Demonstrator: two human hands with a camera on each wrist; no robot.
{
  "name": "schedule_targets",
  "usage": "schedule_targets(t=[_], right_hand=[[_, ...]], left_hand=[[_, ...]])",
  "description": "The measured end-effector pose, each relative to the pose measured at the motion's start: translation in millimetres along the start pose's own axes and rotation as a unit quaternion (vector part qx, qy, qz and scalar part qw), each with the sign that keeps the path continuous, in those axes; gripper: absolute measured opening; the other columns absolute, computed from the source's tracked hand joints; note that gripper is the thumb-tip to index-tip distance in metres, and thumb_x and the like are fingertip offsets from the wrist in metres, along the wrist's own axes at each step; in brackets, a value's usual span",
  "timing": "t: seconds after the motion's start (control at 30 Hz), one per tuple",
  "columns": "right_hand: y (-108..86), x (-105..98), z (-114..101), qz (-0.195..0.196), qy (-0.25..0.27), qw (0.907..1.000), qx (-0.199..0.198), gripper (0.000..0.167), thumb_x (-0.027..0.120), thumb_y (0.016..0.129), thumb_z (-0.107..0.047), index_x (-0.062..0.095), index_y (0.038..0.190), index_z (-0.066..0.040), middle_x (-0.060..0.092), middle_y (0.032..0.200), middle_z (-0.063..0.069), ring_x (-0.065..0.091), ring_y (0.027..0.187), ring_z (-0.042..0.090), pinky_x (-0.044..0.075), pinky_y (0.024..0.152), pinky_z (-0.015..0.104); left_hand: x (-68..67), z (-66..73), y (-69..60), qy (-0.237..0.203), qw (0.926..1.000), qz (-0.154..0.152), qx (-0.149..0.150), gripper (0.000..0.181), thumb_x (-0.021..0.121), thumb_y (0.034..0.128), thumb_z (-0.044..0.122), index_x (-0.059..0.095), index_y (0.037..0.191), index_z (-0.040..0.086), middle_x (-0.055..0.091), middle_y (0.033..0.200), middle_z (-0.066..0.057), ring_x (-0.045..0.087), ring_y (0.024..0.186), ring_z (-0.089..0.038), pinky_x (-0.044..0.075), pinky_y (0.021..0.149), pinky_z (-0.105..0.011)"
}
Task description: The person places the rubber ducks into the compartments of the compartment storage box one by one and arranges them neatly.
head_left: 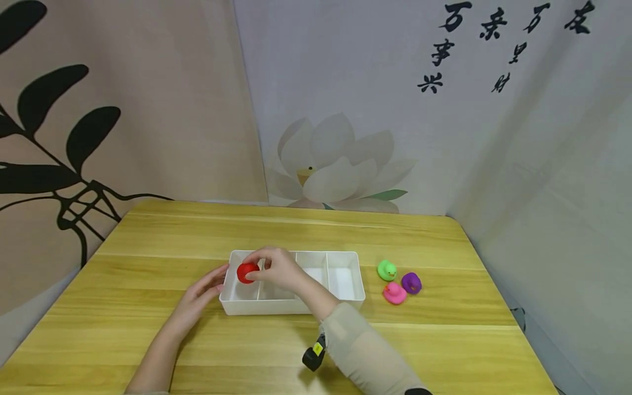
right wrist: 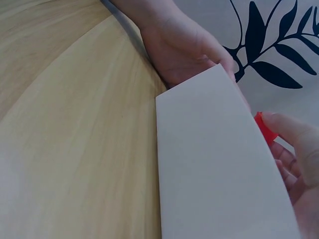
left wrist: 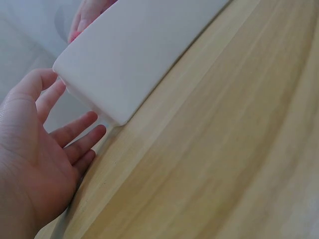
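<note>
In the head view a white divided box lies lengthwise on the table. My right hand reaches over it and pinches a small red rounded toy between thumb and fingers, at the leftmost compartment. Whether the toy touches the box floor I cannot tell. My left hand is at the box's left end, thumb and fingertips against the wall and the other fingers loosely extended. The right wrist view shows the red toy partly hidden behind the box's long side.
Right of the box, a green toy duck, a pink toy duck and a purple toy sit close together on the wooden table. A printed curtain hangs behind the table.
</note>
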State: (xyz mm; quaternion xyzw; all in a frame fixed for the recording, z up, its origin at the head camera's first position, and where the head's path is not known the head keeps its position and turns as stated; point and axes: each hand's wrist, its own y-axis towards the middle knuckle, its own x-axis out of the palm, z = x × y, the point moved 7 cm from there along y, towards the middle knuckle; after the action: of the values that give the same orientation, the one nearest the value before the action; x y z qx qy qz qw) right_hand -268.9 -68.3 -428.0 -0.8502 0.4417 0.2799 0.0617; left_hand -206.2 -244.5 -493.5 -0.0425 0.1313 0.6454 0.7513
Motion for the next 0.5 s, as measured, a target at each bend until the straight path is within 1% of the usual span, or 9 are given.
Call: schedule_targets(t=[0.2,0.27,0.4,0.5], right_hand=[[1.3,3.4,2.6,-0.008,-0.004,0.9998,0.018,0.024,0.079,0.08,-0.013,0.074,0.104,-0.016,0.064,0.089,-0.012,0.051,0.07,0.007,0.046,0.06,0.02],[2.5,4.7,4.2,-0.01,-0.01,0.9996,0.023,0.024,0.079,0.08,-0.013,0.074,0.103,-0.017,0.065,0.09,-0.014,0.052,0.072,0.007,0.046,0.062,0.02],[5.7,8.3,9.8,-0.018,-0.019,0.9989,0.038,0.024,0.079,0.08,-0.014,0.075,0.103,-0.019,0.064,0.09,-0.017,0.052,0.072,0.007,0.047,0.061,0.02],[7.1,10.2,11.7,-0.027,-0.027,0.998,0.05,0.024,0.08,0.079,-0.016,0.075,0.102,-0.02,0.064,0.089,-0.017,0.053,0.071,0.007,0.046,0.06,0.021]], left_hand=[[1.7,0.6,0.5,-0.004,1.0,0.0,0.004,0.046,0.049,0.1012,0.02,0.041,0.145,0.007,0.049,0.137,-0.02,0.047,0.121,-0.014,0.041,0.091,-0.021],[2.1,1.6,0.5,-0.005,0.9999,0.0,0.01,0.046,0.049,0.1012,0.019,0.041,0.144,0.006,0.049,0.136,-0.021,0.048,0.121,-0.014,0.041,0.09,-0.02],[2.4,4.2,0.6,-0.01,0.9995,0.001,0.029,0.045,0.048,0.1012,0.015,0.041,0.144,0.003,0.049,0.135,-0.024,0.049,0.12,-0.012,0.04,0.09,-0.018],[2.7,5.0,0.2,-0.015,0.9994,0.0,0.032,0.045,0.048,0.101,0.013,0.041,0.144,0.002,0.049,0.135,-0.024,0.048,0.12,-0.013,0.039,0.091,-0.017]])
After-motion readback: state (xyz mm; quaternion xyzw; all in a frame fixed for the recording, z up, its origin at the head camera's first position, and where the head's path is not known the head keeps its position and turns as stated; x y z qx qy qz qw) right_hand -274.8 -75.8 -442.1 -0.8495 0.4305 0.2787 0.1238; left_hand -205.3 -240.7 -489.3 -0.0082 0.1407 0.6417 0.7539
